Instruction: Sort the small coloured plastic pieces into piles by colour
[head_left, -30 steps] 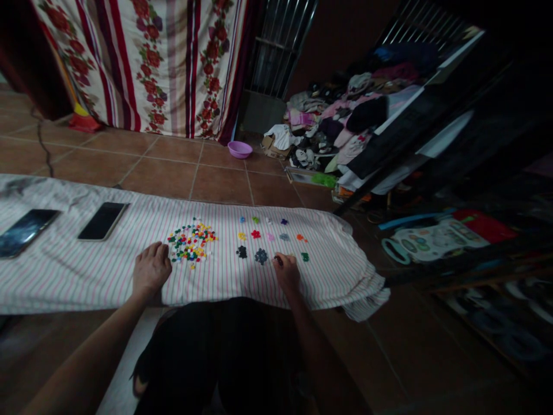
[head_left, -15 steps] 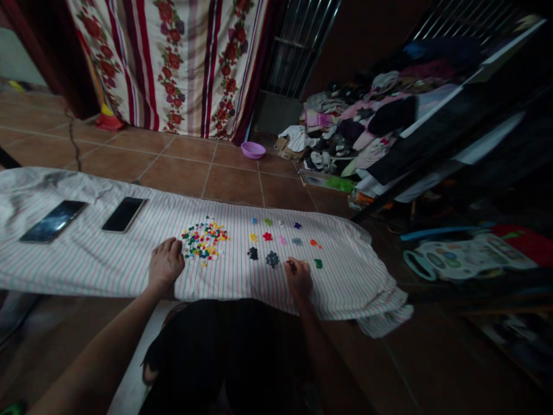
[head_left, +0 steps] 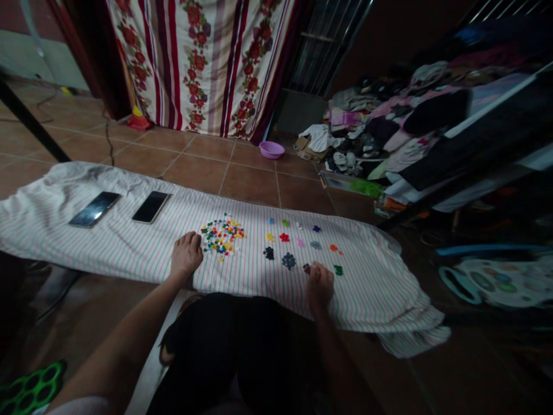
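Note:
Small mixed-colour pieces (head_left: 222,235) lie in a loose pile on the striped cloth (head_left: 242,282). My left hand (head_left: 187,253) rests at the pile's left edge, palm down, fingers spread a little on the cloth. Right of the pile are small single-colour groups: yellow (head_left: 270,237), red (head_left: 284,237), black (head_left: 268,253), dark grey (head_left: 288,261), orange (head_left: 335,249), green (head_left: 338,270) and several others. My right hand (head_left: 320,282) is beside the brown group (head_left: 307,268), its fingers closed together; anything between the fingertips is too small to make out.
Two phones, one (head_left: 95,209) at the far left and another (head_left: 151,207) nearer the pile, lie on the cloth. Beyond it, a purple basin (head_left: 272,150) sits on the tiled floor, near heaped clothes and shoes (head_left: 345,161). A green holed object (head_left: 34,387) is at the lower left.
The view has turned left, so everything appears further right. My right hand has shifted slightly right off the brown group, which now shows more. My left hand stays by the pile.

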Demonstrator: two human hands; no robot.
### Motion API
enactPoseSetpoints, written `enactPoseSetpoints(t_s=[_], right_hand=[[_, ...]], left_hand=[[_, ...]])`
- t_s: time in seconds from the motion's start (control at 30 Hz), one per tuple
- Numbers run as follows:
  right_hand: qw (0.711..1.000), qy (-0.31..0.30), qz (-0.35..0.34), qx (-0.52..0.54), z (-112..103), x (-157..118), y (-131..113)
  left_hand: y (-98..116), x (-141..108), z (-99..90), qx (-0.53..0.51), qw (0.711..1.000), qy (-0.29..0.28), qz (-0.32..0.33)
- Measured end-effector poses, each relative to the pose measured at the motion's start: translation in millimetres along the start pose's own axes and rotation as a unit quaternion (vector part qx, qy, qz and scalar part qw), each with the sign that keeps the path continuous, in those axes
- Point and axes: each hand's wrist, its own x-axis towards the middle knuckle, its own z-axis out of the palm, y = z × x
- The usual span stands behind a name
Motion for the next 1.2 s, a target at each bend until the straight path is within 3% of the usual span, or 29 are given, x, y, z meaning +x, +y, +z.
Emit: enactPoseSetpoints(t_s=[0.2, 0.67, 0.83, 0.97, 1.2], right_hand=[[0.998, 0.058, 0.03, 0.012, -1, 1, 1], [0.995, 0.074, 0.05, 0.039, 4, 3, 4], [0.993, 0.081, 0.066, 0.051, 4, 1, 1], [0.992, 0.106, 0.043, 0.059, 6, 1, 3], [0.992, 0.108, 0.01, 0.066, 5, 1, 3]], left_hand=[[0, 0, -1.1, -0.011, 1.0, -0.001, -0.002], [10, -7, 2.0, 0.033, 0.995, -0.03, -0.092], [9, -10, 0.7, 0.044, 0.993, -0.076, -0.078], [12, -18, -2.3, 0.073, 0.991, -0.086, -0.071], [20, -36, -13.3, 0.1, 0.978, -0.171, -0.066]])
